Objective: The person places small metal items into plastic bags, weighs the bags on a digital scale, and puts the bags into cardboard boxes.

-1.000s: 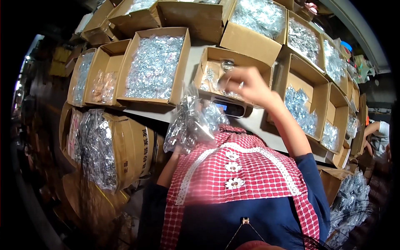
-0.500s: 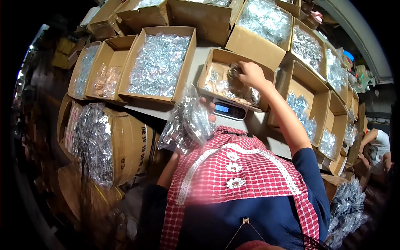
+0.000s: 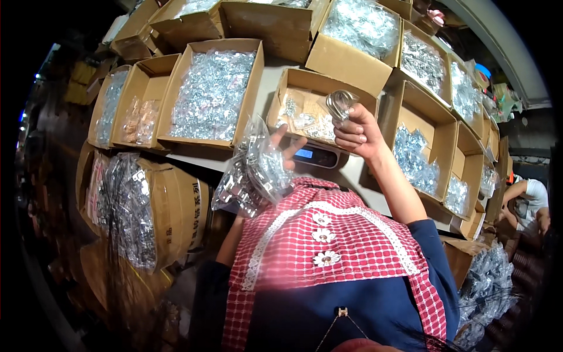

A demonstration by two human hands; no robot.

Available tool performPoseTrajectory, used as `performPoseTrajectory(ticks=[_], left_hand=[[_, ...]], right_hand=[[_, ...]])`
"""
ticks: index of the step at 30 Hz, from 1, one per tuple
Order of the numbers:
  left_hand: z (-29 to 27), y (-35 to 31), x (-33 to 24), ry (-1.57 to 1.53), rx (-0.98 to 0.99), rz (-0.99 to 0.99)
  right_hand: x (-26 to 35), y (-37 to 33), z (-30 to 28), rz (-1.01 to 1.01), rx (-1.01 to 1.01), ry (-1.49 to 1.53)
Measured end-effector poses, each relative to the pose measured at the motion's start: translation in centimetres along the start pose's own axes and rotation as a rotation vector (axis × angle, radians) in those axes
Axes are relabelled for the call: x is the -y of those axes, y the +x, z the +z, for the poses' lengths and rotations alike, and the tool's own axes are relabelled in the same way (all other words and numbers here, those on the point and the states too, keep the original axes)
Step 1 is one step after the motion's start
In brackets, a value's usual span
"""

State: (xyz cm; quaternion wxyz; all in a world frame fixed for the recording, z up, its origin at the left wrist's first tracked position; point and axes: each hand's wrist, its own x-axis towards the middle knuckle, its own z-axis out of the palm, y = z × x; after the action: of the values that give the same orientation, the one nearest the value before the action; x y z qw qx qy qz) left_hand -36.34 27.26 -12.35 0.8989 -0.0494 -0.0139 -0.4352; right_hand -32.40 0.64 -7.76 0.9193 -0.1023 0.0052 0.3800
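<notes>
My right hand (image 3: 359, 132) is raised over the near right part of a cardboard box (image 3: 314, 81), pinching a few shiny metal rings (image 3: 339, 104). Inside that box lie small metal parts and white pieces (image 3: 305, 120) in clear bags. At the box's near left, clear plastic bags of metal hardware (image 3: 252, 170) rest on my left hand (image 3: 293, 148). Its fingers show beyond the bags, stretched and spread; the palm and thumb are hidden behind the plastic. A digital scale (image 3: 327, 157) with a lit blue display sits just under the box's near edge.
A wide box of bagged silver parts (image 3: 214, 91) stands to the left, beside a box with copper-coloured bags (image 3: 141, 120). More boxes of bags (image 3: 413, 155) line the right. A large carton (image 3: 176, 205) is at lower left. Another person (image 3: 531, 205) is at far right.
My right hand has lifted out of the box and come nearer, bringing the metal rings up. The fingers of my left hand have spread toward the box. The bags stay with it.
</notes>
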Motion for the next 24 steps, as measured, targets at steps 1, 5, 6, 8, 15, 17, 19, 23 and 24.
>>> performPoseTrajectory(ticks=[1,5,6,8,15,17,19,23,24], left_hand=[[0.1,-0.1,0.1,0.002,-0.02,0.004],[0.7,0.1,0.0,0.03,0.001,-0.082],[0.9,0.2,-0.3,0.046,0.038,-0.124],[4.1,1.5,1.2,0.448,-0.321,-0.039],[0.3,-1.2,1.0,0.223,-0.022,-0.098],[-0.2,-0.7,1.1,0.035,0.114,-0.107],[-0.4,-0.8,1.1,-0.039,0.123,-0.068],[-0.7,-1.8,0.2,-0.071,0.089,-0.001],[-0.8,-2.1,-0.1,-0.069,0.095,-0.003]], right_hand=[[-0.3,-0.1,-0.3,0.002,-0.008,-0.024],[-0.9,-0.4,-0.5,0.014,-0.092,-0.224],[-1.3,-0.4,0.8,0.017,-0.158,-0.362],[-1.7,-0.4,2.6,0.085,-0.336,-0.807],[3.0,0.5,4.3,-0.136,-0.641,-1.488],[6.4,0.2,0.0,-0.302,-0.589,-2.17],[6.9,0.0,-2.4,0.207,-0.644,-2.505],[4.2,-1.1,-6.3,0.34,-0.398,-2.856],[4.4,-0.8,-6.4,0.312,-0.359,-2.784]])
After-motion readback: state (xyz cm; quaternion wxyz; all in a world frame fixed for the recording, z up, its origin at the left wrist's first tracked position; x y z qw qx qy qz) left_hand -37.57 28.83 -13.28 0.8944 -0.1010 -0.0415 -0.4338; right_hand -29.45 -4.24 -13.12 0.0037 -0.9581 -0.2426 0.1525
